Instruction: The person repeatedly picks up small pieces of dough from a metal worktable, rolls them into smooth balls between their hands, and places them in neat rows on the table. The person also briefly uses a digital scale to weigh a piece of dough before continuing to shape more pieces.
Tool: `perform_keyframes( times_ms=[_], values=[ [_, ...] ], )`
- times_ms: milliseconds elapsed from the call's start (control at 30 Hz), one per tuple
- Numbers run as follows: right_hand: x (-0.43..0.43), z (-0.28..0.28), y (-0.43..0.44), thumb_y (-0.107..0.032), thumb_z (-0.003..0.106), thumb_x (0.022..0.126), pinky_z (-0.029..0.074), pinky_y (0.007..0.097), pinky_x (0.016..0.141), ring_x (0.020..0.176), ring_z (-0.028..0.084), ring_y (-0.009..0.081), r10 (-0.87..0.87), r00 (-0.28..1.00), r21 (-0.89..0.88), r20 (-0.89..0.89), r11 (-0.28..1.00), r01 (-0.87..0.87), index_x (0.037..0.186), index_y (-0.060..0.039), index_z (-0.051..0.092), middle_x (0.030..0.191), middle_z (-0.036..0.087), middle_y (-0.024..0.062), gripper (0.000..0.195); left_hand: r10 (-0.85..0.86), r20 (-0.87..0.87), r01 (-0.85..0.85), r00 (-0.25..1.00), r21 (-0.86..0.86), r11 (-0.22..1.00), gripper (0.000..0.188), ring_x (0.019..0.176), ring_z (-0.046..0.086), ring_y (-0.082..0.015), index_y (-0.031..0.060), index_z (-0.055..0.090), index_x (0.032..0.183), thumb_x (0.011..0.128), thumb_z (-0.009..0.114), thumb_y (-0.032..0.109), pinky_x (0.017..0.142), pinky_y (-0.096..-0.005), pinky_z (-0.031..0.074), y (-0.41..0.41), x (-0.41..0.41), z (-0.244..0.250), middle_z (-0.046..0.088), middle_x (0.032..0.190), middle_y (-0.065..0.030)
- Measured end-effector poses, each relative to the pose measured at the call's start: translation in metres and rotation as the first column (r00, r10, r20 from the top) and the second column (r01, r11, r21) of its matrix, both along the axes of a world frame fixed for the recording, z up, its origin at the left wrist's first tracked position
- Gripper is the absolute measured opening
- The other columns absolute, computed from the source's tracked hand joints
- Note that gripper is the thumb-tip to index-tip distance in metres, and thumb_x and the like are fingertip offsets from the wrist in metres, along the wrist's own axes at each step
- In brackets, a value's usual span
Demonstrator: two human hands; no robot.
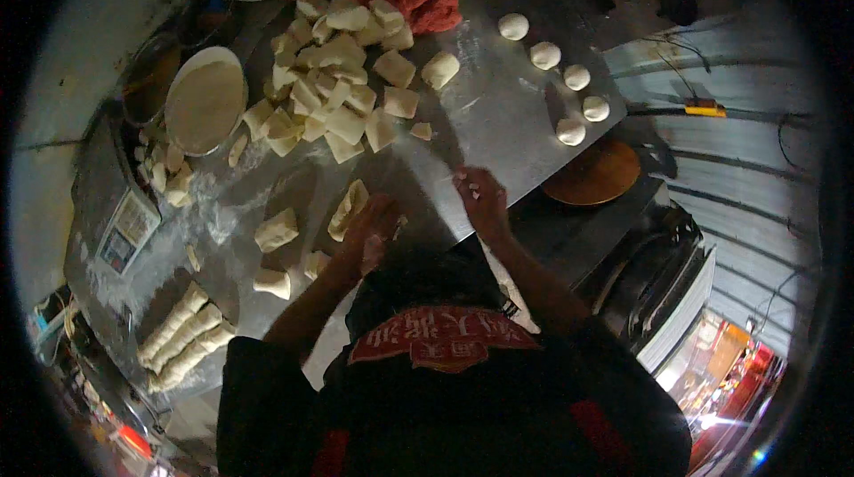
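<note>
My left hand [377,229] is over the metal worktop near its front edge, beside a folded piece of dough [348,210]; a small pale bit shows at its fingers, and its grip is unclear. My right hand [482,200] is farther right at the worktop's edge, fingers curled, with a small pale bit at them. Cut dough pieces [277,230] lie left of my left hand. Beyond my hands is a large heap of dough pieces [333,77]. Several round dough balls [545,55] stand at the far right. Three dough rolls [190,337] lie at the lower left.
A bowl of flour-like powder [205,103] stands at the left, near a framed card [129,230]. A red cloth [430,5] lies behind the dough heap. A round wooden board [592,173] is beyond the worktop's right edge, above dark equipment [647,277]. Loose flour covers the left side.
</note>
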State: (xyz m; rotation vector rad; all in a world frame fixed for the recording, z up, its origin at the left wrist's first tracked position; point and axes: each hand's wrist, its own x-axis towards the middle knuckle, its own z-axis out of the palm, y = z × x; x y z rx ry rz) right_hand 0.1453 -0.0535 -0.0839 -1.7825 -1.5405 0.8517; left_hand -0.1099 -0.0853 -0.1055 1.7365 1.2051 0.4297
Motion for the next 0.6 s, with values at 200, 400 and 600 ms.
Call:
perform_keyframes(
  times_ms=[200,400,600],
  values=[
    [-0.051,-0.017,-0.054,-0.004,0.068,0.091,0.058,0.0366,0.075,0.093,0.071,0.0240,0.215,0.949,-0.075,-0.230,0.969,-0.237,0.121,-0.0067,0.066,0.116,0.068,0.0139,0.030,0.349,-0.065,-0.339,0.935,0.127,0.932,0.037,0.117,0.056,-0.0320,0.0027,0.058,0.131,0.093,0.058,0.006,0.098,-0.0374,0.048,-0.017,-0.031,0.017,0.054,0.126,-0.0141],
    [-0.097,-0.048,-0.063,-0.025,0.063,0.095,0.056,0.0428,0.081,0.091,0.069,0.0338,0.085,0.989,-0.043,0.118,0.996,-0.081,0.115,-0.0040,0.067,0.113,0.067,0.0186,0.029,0.113,-0.341,0.047,0.933,0.427,0.903,0.044,0.109,0.057,-0.0363,0.0019,0.054,0.132,0.089,0.060,0.005,0.091,-0.0434,0.051,-0.025,-0.010,0.000,0.054,0.123,-0.0168],
    [-0.089,-0.019,-0.027,-0.043,0.060,0.095,0.052,0.0493,0.076,0.085,0.066,0.0395,-0.253,0.967,-0.152,0.034,0.955,0.255,0.092,-0.0005,0.071,0.085,0.068,0.0196,0.044,0.065,-0.043,-0.056,0.997,0.195,0.979,0.049,0.115,0.054,-0.0405,-0.0007,0.049,0.137,0.089,0.057,0.007,0.096,-0.0499,0.047,-0.004,0.040,0.020,0.050,0.133,-0.0240]
  ],
)
